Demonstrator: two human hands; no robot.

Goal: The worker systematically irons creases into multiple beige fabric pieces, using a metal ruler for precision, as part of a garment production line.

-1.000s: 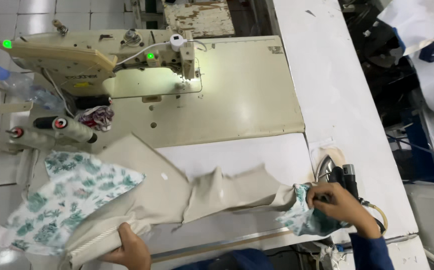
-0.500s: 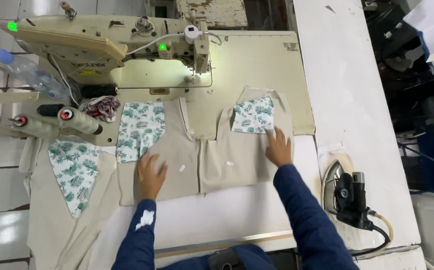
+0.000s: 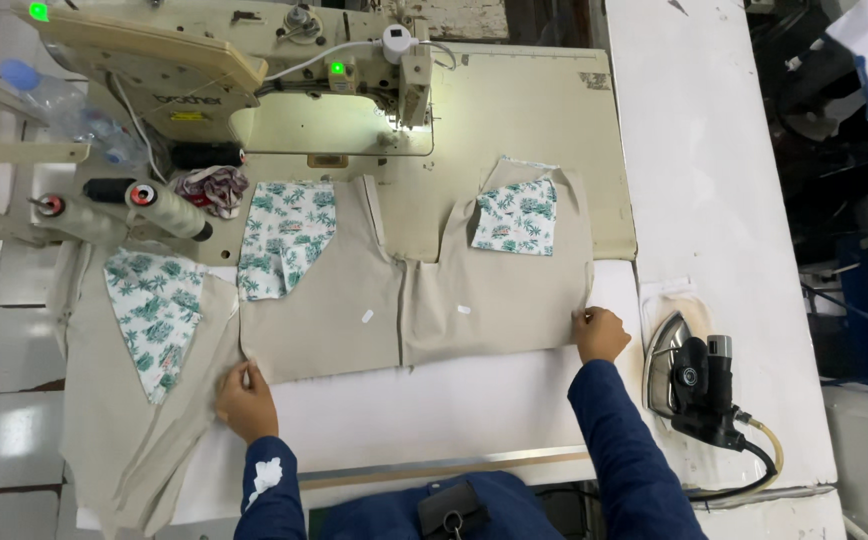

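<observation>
Head view, looking down on my sewing station. I see my left hand (image 3: 246, 400) at the lower left corner of the beige garment panel (image 3: 414, 310), fingers curled and pinching the fabric's edge. My right hand (image 3: 601, 333) grips the lower right corner of the same panel, clenched on its hem. The panel lies spread flat between my hands, its upper part on the bed of the sewing machine (image 3: 254, 80) and its lower edge on the white pressing pad (image 3: 414, 420).

Two pocket linings of white cloth with a green leaf print lie on the panel's upper half: the left lining (image 3: 284, 235) near the left edge, the right lining (image 3: 517, 215) near the right edge, well apart from one another. Two small white tags (image 3: 367, 316) sit near the panel's centre seam.

To the left, a second beige piece (image 3: 114, 420) hangs over the table edge, carrying a third leaf-print lining (image 3: 154, 315). A thread cone (image 3: 169, 208) lies on its side beside a bundle of scraps (image 3: 214, 188). A steam iron (image 3: 689, 375) rests on its pad just right of my right hand, not touching it.
</observation>
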